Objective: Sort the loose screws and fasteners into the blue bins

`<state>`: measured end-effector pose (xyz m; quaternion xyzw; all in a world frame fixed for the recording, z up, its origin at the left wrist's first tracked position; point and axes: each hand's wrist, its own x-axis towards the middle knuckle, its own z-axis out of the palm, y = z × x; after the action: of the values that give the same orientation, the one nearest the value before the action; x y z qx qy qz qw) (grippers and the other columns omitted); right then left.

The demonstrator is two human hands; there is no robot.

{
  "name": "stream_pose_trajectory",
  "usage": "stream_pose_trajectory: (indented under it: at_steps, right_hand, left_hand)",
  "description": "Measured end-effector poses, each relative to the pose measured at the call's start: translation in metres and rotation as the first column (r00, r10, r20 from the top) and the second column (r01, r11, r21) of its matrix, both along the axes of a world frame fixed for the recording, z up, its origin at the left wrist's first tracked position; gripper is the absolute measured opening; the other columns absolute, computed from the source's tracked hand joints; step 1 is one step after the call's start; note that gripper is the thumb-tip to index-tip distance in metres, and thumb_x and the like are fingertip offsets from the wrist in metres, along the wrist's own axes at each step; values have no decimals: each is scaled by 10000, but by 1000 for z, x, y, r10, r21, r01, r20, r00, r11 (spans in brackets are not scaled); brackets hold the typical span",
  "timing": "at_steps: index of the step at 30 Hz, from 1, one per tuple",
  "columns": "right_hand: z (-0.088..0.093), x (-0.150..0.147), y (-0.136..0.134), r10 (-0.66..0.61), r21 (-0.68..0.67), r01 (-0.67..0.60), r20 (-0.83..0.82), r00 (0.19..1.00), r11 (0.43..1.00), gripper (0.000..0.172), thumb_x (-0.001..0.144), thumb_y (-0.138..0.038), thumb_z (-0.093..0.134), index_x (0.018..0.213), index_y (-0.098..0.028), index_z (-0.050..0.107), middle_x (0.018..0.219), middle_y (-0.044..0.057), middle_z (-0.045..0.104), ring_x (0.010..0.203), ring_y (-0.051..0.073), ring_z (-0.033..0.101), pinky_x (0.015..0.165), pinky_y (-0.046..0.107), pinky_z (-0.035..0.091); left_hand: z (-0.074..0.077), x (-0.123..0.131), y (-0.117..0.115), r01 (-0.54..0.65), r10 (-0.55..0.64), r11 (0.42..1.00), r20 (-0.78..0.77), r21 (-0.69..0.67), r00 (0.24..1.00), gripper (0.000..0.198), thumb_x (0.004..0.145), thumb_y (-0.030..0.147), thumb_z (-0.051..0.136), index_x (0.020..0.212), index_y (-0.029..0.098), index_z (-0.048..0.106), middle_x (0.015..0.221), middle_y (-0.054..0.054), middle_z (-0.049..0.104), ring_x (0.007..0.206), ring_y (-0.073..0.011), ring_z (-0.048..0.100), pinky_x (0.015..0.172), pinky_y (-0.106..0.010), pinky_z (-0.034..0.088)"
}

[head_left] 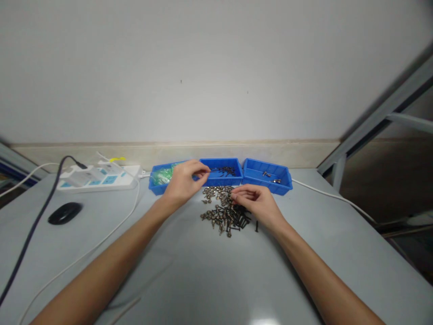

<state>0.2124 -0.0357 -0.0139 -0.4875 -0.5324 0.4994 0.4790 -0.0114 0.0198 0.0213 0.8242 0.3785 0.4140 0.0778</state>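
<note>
My left hand (186, 181) is closed in a pinch over the near left rim of the middle blue bin (219, 181). A thin dark screw (214, 170) shows at its fingertips, above other black screws (228, 170) lying in that bin. On the table in front sits a mixed pile of brass-coloured and black screws (225, 215). At the pile's right side my right hand (259, 204) has its fingers and thumb drawn together; what they hold, if anything, is too small to tell. A single black screw (256, 226) stands apart, just below that hand.
The right blue bin (286, 183) has a few metal pieces inside. Green plastic packets (163, 176) fill the left blue bin (157, 190), partly behind my left hand. A white power strip (126, 180), a black mouse (65, 213) and cables (111, 234) occupy the left side.
</note>
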Motion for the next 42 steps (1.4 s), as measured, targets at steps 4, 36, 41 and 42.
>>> stream_pose_trajectory:
  at_steps: [4,36,41,42]
  right_hand:
    - [-2,1,2,-18,24,16,56,998,1000,269,685,-394,799,830,-174,745,801,80,754,701,190,695,701,346,564]
    - [6,-7,-11,271,-27,-274,-93,958,961,230,728,-352,797,914,-219,779,797,49,774,768,192,732,792,373,577]
    - [7,3,-3,31,12,-30,-85,996,999,249,697,-377,819,863,-196,776,789,74,776,753,224,738,802,412,586]
    - [8,7,0,-88,48,92,-84,993,995,269,697,-384,818,879,-191,772,813,82,778,777,232,740,820,422,584]
  left_hand:
    - [-6,-5,3,100,-87,994,-231,46,969,142,894,167,598,974,158,714,998,-85,684,822,-157,657,781,-307,551]
    - [-3,1,-30,350,-377,906,-75,-239,923,154,861,235,706,952,174,598,792,8,648,696,-107,615,627,-205,473]
    - [-1,-1,-28,338,-382,907,-154,-250,911,153,894,295,667,975,175,618,823,-6,661,742,-121,617,695,-237,477]
    - [0,-3,-28,349,-403,901,-199,-258,893,162,895,311,665,973,174,627,833,-13,662,757,-129,615,709,-249,473]
